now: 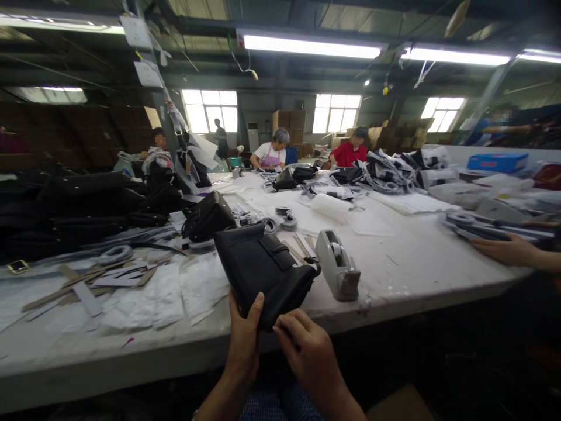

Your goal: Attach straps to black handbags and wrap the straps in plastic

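Wearer's R hand [309,348], nearest cam, has thumb & fingers pinched on near bottom edge of black bag [258,266]. L hand [246,330] grips same bag's lower L side, thumb on front. Bag is tilted, at front edge of white table [407,263]; can't tell if it touches tabletop. Just R of bag: grey tape dispenser [337,266]. Behind: 2nd black bag [209,216]. To L: card strips [87,298], white tissue [144,301], pile of black bags [87,199]. Far R: co-worker's hand [511,250] on strap bundle [495,228]. Bkgd: ppl seated [272,155] across table.
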A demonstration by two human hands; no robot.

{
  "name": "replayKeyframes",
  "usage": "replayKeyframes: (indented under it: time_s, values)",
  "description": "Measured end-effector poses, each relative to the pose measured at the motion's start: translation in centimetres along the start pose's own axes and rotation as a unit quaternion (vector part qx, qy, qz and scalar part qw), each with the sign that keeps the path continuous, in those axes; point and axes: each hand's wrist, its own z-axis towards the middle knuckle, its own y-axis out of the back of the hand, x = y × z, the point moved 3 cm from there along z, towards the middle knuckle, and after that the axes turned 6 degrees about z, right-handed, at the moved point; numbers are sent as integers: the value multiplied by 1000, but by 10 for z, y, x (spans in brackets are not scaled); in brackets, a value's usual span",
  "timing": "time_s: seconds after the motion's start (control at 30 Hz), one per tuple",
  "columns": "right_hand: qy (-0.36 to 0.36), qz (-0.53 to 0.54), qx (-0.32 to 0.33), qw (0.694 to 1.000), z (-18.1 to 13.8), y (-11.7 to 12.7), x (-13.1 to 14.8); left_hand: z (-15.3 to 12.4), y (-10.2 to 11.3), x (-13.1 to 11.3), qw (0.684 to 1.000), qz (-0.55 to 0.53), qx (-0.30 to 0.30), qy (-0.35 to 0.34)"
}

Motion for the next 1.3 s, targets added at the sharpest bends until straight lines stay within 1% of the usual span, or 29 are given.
replayKeyframes:
  time_s: [0.07, 0.17, 0.23, 0.27, 0.3, 0.33, 0.4, 0.47, 0.5, 0.6, 0.63, 0.67, 0.7, 0.73, 0.8, 0.87, 0.9, 1.0, 1.07, 1.13, 1.17, 1.23, 1.3]
  values:
    - [-22, 18, 14, 1000, -1, 0, -3, 0, 1, 2, 1000, 3, 10, 16]
    - [-62, 68, 13, 996, -3, -3, -1, 2, 2, 2, 999, 0, 19, 43]
    - [-89, 121, 17, 988, -6, -9, 4, 4, 1, 2, 998, -15, 15, 60]
    - [-114, 161, 22, 980, -9, -13, 6, 5, 1, 1, 997, -25, 12, 66]
    - [-149, 211, 25, 966, -12, -17, 6, 6, 0, 1, 997, -34, 14, 69]
    - [-192, 266, 23, 945, -16, -21, 6, 7, 0, 1, 996, -41, 17, 71]
    - [-275, 372, -3, 886, -23, -27, 2, 8, 0, 1, 996, -43, 29, 75]
    - [-327, 449, -42, 830, -27, -28, -3, 8, 2, 2, 995, -32, 37, 83]
    - [-339, 475, -60, 809, -29, -28, -6, 8, 3, 3, 995, -25, 39, 86]
    - [-362, 525, -93, 765, -33, -24, -13, 10, 7, 6, 995, -9, 40, 88]
    - [-367, 532, -101, 757, -35, -22, -16, 11, 8, 7, 995, -5, 41, 88]
    - [-370, 531, -109, 755, -37, -19, -19, 12, 8, 7, 995, -3, 43, 88]
    - [-371, 521, -117, 759, -41, -14, -23, 13, 9, 8, 995, -2, 44, 88]
    - [-371, 503, -126, 770, -46, -9, -29, 13, 9, 9, 995, 0, 43, 89]
    - [-370, 437, -142, 807, -58, 7, -43, 14, 10, 11, 995, 3, 40, 92]
    - [-371, 324, -151, 857, -74, 26, -60, 15, 11, 12, 995, 8, 40, 92]
    - [-374, 264, -155, 875, -83, 37, -69, 15, 12, 12, 995, 10, 41, 90]
    - [-376, 101, -179, 903, -115, 70, -92, 17, 12, 13, 995, 19, 37, 86]
    - [-389, -38, -184, 902, -137, 89, -101, 18, 12, 14, 996, 24, 29, 85]
    - [-414, -161, -172, 879, -155, 103, -106, 17, 12, 14, 996, 21, 31, 82]
    - [-429, -194, -168, 866, -163, 108, -107, 16, 12, 14, 996, 17, 34, 80]
    - [-451, -205, -173, 851, -174, 114, -108, 15, 12, 14, 996, 13, 37, 82]
    - [-434, -199, -189, 858, -177, 116, -107, 13, 14, 14, 996, 9, 32, 88]
